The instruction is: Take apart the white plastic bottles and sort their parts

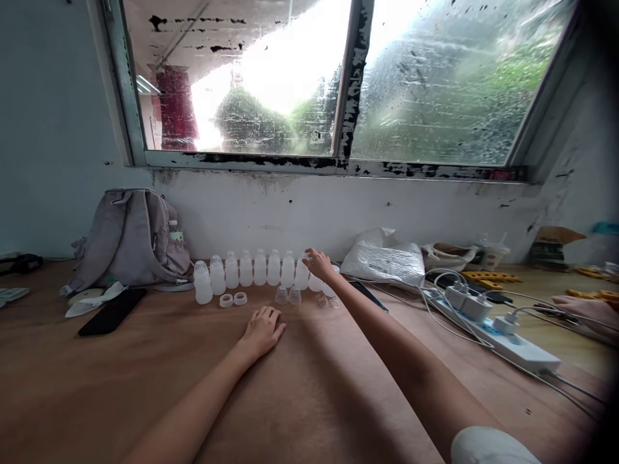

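Observation:
A row of several frosted white baby bottles [260,268] stands upright on the brown table, near the wall. My right hand [320,264] reaches to the right part of the row, its fingers closed around the top of one baby bottle [302,278]. That bottle's top is hidden behind the fingers. My left hand [264,331] rests on the table in front of the row, fingers laid out and holding nothing. Two white rings [233,299] lie before the bottles. Two clear caps [287,295] stand nearby, and small clear nipple-like pieces [328,301] sit below my right wrist.
A grey backpack [133,238] and a black phone [112,312] are at the left. To the right are a silver padded bag [384,258], a dark flat device [368,296] and a white power strip [517,348] with cables. Another person's hand [587,309] shows at the far right.

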### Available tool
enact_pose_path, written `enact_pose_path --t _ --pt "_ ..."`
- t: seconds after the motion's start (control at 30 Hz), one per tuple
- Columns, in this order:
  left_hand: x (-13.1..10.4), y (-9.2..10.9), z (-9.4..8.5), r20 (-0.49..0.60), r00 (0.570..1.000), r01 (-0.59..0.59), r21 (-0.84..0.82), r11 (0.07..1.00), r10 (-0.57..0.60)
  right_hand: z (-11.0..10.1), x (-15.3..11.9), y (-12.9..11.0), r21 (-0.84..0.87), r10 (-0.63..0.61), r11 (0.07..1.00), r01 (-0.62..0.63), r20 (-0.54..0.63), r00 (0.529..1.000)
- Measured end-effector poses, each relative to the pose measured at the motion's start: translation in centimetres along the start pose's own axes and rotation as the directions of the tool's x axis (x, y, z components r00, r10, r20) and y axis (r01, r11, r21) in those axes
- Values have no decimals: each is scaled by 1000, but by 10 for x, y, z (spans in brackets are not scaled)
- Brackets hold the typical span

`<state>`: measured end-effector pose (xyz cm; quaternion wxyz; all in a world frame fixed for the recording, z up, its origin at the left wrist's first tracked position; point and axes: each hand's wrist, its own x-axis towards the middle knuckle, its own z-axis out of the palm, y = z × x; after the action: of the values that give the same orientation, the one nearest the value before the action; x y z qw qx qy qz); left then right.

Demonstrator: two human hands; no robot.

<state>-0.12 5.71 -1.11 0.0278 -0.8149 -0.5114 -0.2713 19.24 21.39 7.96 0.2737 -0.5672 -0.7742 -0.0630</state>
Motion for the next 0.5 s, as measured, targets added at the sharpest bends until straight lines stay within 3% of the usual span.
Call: enact_pose_path --t 0.3,0.5 --pt "4 -48 -11 -174 969 213 209 954 -178 -15 -24 5 -36 -74 997 72 -80 994" --pt "1 -67 -11 -266 935 308 287 907 -234 -21 -63 13 -34 -53 998 50 -110 993"
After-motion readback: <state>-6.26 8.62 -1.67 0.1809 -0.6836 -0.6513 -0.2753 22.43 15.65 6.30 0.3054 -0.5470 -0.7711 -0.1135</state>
